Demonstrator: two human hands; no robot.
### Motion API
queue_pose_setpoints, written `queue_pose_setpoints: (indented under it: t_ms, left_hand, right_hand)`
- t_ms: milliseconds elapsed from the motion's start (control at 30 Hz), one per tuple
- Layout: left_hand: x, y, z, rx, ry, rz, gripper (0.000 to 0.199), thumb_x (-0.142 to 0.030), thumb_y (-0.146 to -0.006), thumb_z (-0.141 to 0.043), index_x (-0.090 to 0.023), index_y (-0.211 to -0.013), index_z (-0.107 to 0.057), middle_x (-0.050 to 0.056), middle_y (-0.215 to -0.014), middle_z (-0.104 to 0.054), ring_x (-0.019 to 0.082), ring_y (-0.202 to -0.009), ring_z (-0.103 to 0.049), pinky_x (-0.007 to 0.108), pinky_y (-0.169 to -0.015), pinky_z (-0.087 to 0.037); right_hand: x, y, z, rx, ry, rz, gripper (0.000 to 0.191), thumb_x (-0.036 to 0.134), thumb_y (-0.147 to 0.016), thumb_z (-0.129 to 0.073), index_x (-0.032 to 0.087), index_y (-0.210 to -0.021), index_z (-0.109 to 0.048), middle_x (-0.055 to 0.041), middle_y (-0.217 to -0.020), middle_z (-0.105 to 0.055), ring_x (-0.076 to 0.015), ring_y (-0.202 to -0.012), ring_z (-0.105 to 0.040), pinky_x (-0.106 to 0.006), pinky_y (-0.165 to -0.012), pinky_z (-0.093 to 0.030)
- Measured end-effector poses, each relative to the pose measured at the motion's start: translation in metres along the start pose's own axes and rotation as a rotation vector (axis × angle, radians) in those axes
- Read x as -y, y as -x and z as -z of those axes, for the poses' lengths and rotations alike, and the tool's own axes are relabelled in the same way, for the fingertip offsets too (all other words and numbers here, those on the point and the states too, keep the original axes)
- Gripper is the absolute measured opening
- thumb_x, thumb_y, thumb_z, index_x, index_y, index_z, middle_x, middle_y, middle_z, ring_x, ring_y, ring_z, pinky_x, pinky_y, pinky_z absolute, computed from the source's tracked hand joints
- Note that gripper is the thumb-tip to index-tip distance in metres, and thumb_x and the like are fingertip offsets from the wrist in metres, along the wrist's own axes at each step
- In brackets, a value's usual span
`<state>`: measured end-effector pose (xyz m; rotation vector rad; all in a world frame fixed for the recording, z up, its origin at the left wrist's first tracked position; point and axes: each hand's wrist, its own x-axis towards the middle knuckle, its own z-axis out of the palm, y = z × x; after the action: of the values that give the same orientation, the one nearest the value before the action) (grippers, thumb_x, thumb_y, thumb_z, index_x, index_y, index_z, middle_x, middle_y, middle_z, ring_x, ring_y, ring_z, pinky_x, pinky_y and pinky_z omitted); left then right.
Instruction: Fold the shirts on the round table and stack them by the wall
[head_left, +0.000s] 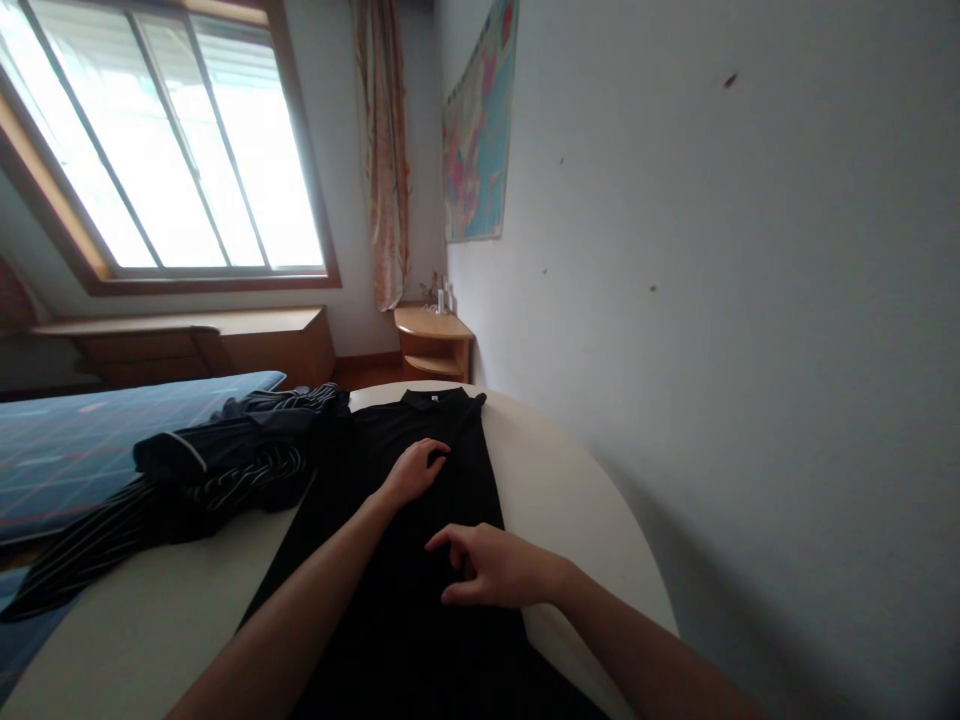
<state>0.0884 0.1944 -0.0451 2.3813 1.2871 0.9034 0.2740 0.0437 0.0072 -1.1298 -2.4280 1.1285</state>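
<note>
A black collared shirt (465,470) lies spread over the round table, its collar at the far edge and its lower part running toward me. My left hand (417,470) is over the upper part of the shirt, fingers apart and curved, with nothing in them. Nearer to me, my right hand (491,568) hovers at the shirt's right side with thumb and fingers apart, holding nothing. Whether either hand touches the cloth is hard to make out. Beside the shirt on the left is a heap of dark striped clothes (225,465).
The cream round table (577,500) stands close to the white wall (720,380) on the right. A bed with a blue checked cover (67,440) is at the left. Behind are a low wooden cabinet (277,345), a corner shelf (435,322), a curtain (384,150) and a window.
</note>
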Motion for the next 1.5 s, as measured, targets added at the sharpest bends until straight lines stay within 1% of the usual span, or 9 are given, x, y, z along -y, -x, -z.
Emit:
queue_pose_setpoints:
  t_ms: [200,333,433,567,733,933,1200,1333,1500]
  left_hand:
    - [-0.004,0.007,-0.002,-0.02,-0.017,0.002,0.021,-0.022,-0.088,-0.054,-0.021,-0.103,-0.068,0.006,-0.107,-0.068,0.024,-0.106,-0.063,0.038,-0.099,-0.048]
    - [-0.007,0.011,-0.003,-0.029,-0.048,-0.026,0.022,-0.021,-0.089,-0.052,-0.022,-0.106,-0.067,0.007,-0.108,-0.065,0.023,-0.104,-0.062,0.036,-0.096,-0.049]
    - [-0.007,0.012,-0.004,-0.029,-0.072,-0.033,0.023,-0.02,-0.09,-0.052,-0.022,-0.107,-0.066,0.007,-0.11,-0.063,0.023,-0.105,-0.061,0.036,-0.097,-0.049]
    - [-0.005,0.013,-0.005,-0.017,-0.087,-0.045,0.027,-0.02,-0.092,-0.05,-0.021,-0.115,-0.064,0.008,-0.119,-0.062,0.023,-0.111,-0.059,0.037,-0.101,-0.048]
    - [-0.003,0.013,-0.007,0.04,-0.114,-0.032,0.04,-0.021,-0.095,-0.046,-0.023,-0.132,-0.06,0.007,-0.143,-0.053,0.025,-0.135,-0.046,0.041,-0.116,-0.037]
    - [-0.001,0.011,-0.008,0.073,-0.114,-0.024,0.043,-0.017,-0.094,-0.045,-0.026,-0.132,-0.063,0.004,-0.144,-0.054,0.026,-0.138,-0.043,0.043,-0.117,-0.035]
    - [0.0,0.01,-0.009,0.069,-0.112,-0.022,0.045,-0.013,-0.091,-0.047,-0.027,-0.131,-0.064,0.002,-0.143,-0.056,0.025,-0.138,-0.043,0.044,-0.116,-0.037]
    - [-0.003,0.009,-0.007,0.078,-0.117,-0.015,0.045,-0.013,-0.092,-0.047,-0.027,-0.13,-0.064,0.001,-0.141,-0.058,0.025,-0.138,-0.043,0.044,-0.116,-0.038]
    - [-0.003,0.009,-0.007,0.074,-0.11,-0.012,0.044,-0.013,-0.092,-0.046,-0.024,-0.13,-0.064,0.001,-0.138,-0.06,0.025,-0.138,-0.043,0.044,-0.116,-0.038]
  right_hand:
    - [0.005,0.002,0.003,-0.027,0.017,-0.012,0.048,0.047,-0.087,-0.065,0.023,-0.129,-0.06,-0.0003,-0.088,-0.071,-0.0147,-0.075,-0.064,-0.022,-0.067,-0.045]
    - [-0.007,-0.013,0.017,-0.201,0.118,-0.095,0.036,0.04,-0.088,-0.062,0.022,-0.119,-0.065,-0.0013,-0.087,-0.072,-0.0148,-0.073,-0.065,-0.023,-0.066,-0.044]
    - [-0.027,-0.034,0.041,-0.4,0.244,-0.223,0.027,0.033,-0.089,-0.06,0.02,-0.112,-0.069,-0.0033,-0.088,-0.073,-0.0159,-0.077,-0.065,-0.025,-0.067,-0.043]
    - [-0.064,-0.065,0.079,-0.575,0.321,-0.437,0.024,0.026,-0.091,-0.054,0.022,-0.109,-0.07,-0.0044,-0.096,-0.074,-0.0174,-0.087,-0.067,-0.025,-0.074,-0.043]
    - [-0.108,-0.096,0.115,-0.689,0.398,-0.618,0.027,0.026,-0.096,-0.047,0.024,-0.113,-0.068,-0.0058,-0.107,-0.073,-0.02,-0.099,-0.067,-0.027,-0.078,-0.046]
    - [-0.137,-0.124,0.132,-0.705,0.448,-0.653,0.031,0.024,-0.097,-0.042,0.024,-0.119,-0.064,-0.0084,-0.117,-0.071,-0.0232,-0.108,-0.065,-0.031,-0.084,-0.047]
    - [-0.15,-0.159,0.15,-0.677,0.543,-0.632,0.043,0.024,-0.1,-0.035,0.028,-0.14,-0.048,-0.0082,-0.126,-0.067,-0.0227,-0.112,-0.064,-0.031,-0.086,-0.046]
    - [-0.148,-0.168,0.16,-0.61,0.604,-0.606,0.037,0.026,-0.1,-0.036,0.03,-0.133,-0.053,-0.0065,-0.12,-0.07,-0.0229,-0.11,-0.065,-0.033,-0.085,-0.044]
    - [-0.139,-0.176,0.171,-0.533,0.718,-0.582,0.031,0.021,-0.101,-0.035,0.024,-0.121,-0.058,-0.0102,-0.111,-0.073,-0.0241,-0.105,-0.066,-0.038,-0.091,-0.039]
